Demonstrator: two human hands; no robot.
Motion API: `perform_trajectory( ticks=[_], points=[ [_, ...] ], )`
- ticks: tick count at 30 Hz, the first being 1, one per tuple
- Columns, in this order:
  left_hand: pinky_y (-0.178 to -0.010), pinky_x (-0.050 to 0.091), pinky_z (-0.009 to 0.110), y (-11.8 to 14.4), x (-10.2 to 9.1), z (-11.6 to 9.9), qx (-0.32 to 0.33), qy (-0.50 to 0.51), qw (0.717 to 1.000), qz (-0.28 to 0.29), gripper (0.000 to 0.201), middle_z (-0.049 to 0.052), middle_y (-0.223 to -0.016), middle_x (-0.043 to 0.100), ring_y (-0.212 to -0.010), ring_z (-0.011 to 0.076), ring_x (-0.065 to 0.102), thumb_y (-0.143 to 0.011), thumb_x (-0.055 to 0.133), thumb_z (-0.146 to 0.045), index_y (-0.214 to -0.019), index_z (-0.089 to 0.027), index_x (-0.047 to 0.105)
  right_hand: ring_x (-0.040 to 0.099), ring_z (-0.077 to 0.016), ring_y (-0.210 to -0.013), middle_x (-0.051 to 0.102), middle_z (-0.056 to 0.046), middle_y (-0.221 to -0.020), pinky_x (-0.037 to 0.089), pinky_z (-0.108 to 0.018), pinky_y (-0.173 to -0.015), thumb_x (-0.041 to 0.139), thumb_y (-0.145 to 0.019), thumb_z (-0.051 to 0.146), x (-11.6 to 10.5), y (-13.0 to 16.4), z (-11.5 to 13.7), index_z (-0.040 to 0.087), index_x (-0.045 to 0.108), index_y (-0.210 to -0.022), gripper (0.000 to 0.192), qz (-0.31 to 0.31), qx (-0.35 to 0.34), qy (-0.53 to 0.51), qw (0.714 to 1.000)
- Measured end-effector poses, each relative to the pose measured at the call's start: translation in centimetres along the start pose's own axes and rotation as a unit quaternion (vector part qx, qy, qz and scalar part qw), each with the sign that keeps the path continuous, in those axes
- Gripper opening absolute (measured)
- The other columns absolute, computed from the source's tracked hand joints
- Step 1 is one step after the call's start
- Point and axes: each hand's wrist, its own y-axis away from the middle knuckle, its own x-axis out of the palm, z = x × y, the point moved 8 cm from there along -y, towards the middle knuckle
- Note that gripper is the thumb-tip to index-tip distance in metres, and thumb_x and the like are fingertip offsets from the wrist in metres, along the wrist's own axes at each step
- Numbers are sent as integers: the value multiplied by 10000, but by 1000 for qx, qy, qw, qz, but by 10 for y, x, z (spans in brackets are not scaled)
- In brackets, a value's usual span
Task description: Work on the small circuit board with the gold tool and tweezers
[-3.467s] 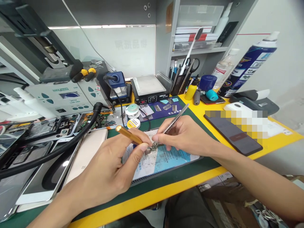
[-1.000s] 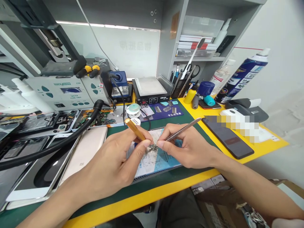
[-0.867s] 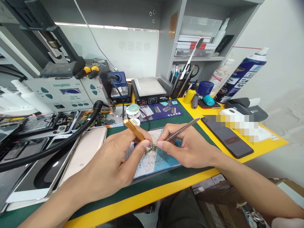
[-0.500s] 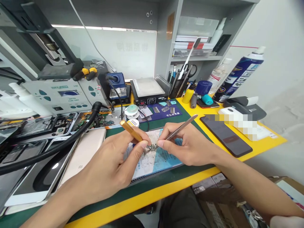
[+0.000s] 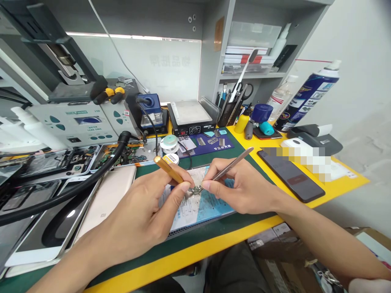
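Left hand [image 5: 143, 215] is closed round a gold tool [image 5: 169, 170], pen grip; its long axis runs from the free end up and away to the left, down to a tip hidden behind the thumb. Right hand [image 5: 241, 191] pinches silver tweezers [image 5: 231, 164], long axis from the free end up-right down to the tips at lower left. Both working ends meet between the two thumbs on a small circuit board [image 5: 195, 190], which lies on a blue mat [image 5: 207, 207] under the hands; thumbs cover most of the board, can't tell what the tweezers grip. Left of the left hand: a gold phone back [image 5: 106, 199] and a thick black hose [image 5: 76, 189] crossing over it. Right of the right hand: a dark phone [image 5: 290, 175] flat on the yellow bench edge [image 5: 345, 185]. Just beyond the hands: solder reels [image 5: 170, 142] and a purple mat [image 5: 210, 143] with small parts. Farther back: a grey station [image 5: 76, 124], a blue stand [image 5: 150, 108], a black hot plate [image 5: 191, 116], a pen holder [image 5: 230, 108]. Far right: a blue spray can [image 5: 308, 97].
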Motion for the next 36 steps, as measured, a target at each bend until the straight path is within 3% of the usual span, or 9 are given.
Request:
perform_trajectory(
  ticks=[18,36],
  points=[
    [-789,462,246,0,3,1,0,-2,1000,7,125,-55,-953,678,-871,119,624,-1015,481,-227,-1057,-274,588,562,-148,-615,603,-27,-712,440,-263,-545,597,-929,231,0,0,1,147,633,-864,112,-6,-10,-1,1000],
    [-803,465,261,-1,1,0,1,-1,1000,7,138,-40,-965,677,-889,130,633,-1016,460,-234,-1044,-265,591,574,-148,-621,618,-29,-715,451,-260,-551,607,-914,206,0,-1,2,146,642,-855,91,-2,-11,3,1000]
  ],
)
